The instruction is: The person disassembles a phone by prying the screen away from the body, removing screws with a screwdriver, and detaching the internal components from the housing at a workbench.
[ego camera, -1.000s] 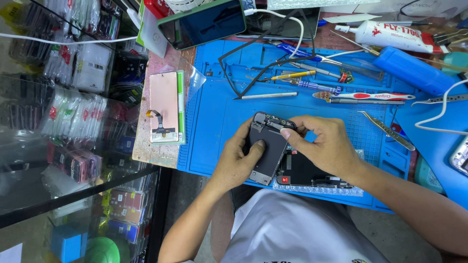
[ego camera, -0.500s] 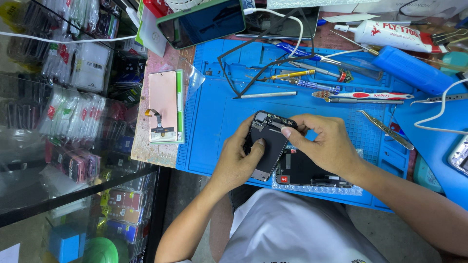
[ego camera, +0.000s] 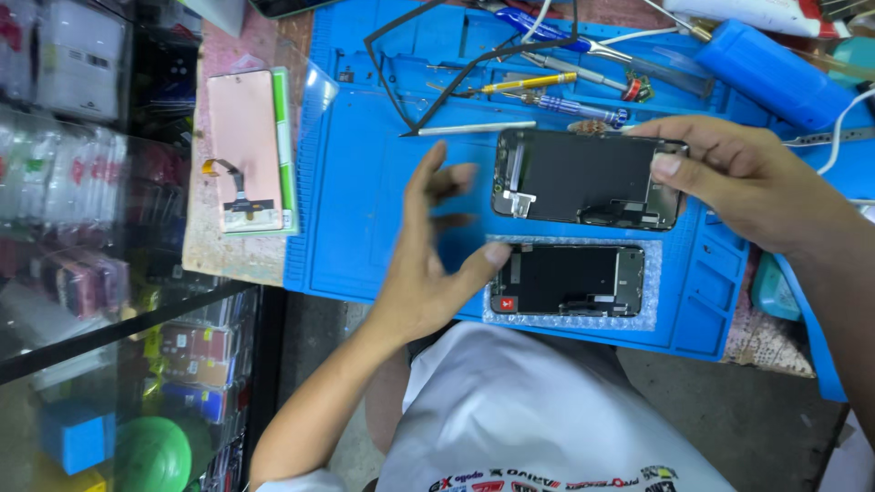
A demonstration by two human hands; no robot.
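Head view, read from left to right. Far to the left of the left hand (ego camera: pixel 428 264), a copper-pink rectangular display panel with a thin flex cable (ego camera: pixel 244 150) lies flat on the worn tabletop, just outside the edge of the blue silicone work mat (ego camera: pixel 365 219).

The left hand rests over the mat with its fingers spread and released; it grasps nothing. Its fingers are motion-blurred. Its thumb tip touches the left end of the opened black phone body with exposed internals (ego camera: pixel 570 280), which lies flat on a clear bubble-wrap sheet (ego camera: pixel 572 319) at the near edge of the mat, just to the right of this hand.

Beyond the left fingertips, a thin black rectangular frame gasket (ego camera: pixel 401 55) lies on the mat. Just to the right of it lie a white rod-shaped tool (ego camera: pixel 474 128), a yellow-handled screwdriver (ego camera: pixel 529 83) and a blue-handled screwdriver (ego camera: pixel 583 110), all well apart from the left hand.

The right hand (ego camera: pixel 756 187) grasps the right end of the detached black phone screen assembly with metal backing (ego camera: pixel 583 178), thumb on the near face, fingers over the far edge. The assembly is held level above the mat, directly beyond the phone body and apart from it.

Past the right hand, a blue cylindrical container (ego camera: pixel 775 73) lies at the far right of the mat.
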